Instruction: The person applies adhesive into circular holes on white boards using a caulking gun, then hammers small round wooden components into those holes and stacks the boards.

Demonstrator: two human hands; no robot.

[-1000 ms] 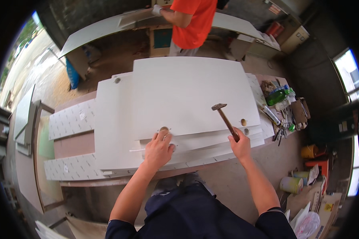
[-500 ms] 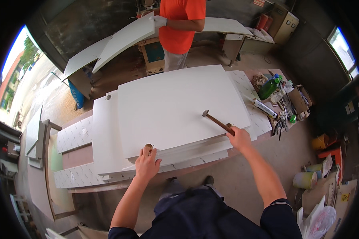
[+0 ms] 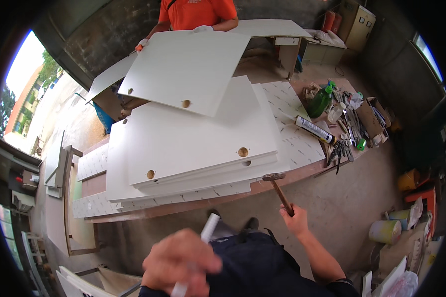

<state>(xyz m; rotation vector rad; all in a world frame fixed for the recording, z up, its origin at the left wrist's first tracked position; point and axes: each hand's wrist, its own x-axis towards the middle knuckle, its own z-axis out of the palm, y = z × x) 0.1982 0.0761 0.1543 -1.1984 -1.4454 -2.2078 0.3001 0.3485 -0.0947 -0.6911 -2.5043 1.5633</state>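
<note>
My right hand (image 3: pixel 296 221) grips the wooden handle of a hammer (image 3: pixel 281 195), its head raised near the table's front edge. Close to the camera and blurred, my left hand (image 3: pixel 183 260) is curled around a thin white stick-like thing (image 3: pixel 211 227); its middle is hidden by the fingers. Ahead of me lies a stack of white panels (image 3: pixel 198 141), the top one with two round recesses along its near edge. A co-worker in an orange shirt (image 3: pixel 195 15) holds another white panel (image 3: pixel 183 64) in gloved hands, tilted over the stack's far side.
At the table's right end (image 3: pixel 302 89) lie a green bottle (image 3: pixel 320 101), a sealant tube (image 3: pixel 316 130), pliers (image 3: pixel 339 152) and wrenches beside a cardboard box (image 3: pixel 374 119). Paint buckets (image 3: pixel 385 231) stand on the floor to the right. A metal-framed stand (image 3: pixel 68 198) is at the left.
Both hands have left the stack. My left came up close with the white stick-like thing; my right drew back with the hammer. The co-worker turned and brought a panel over the stack.
</note>
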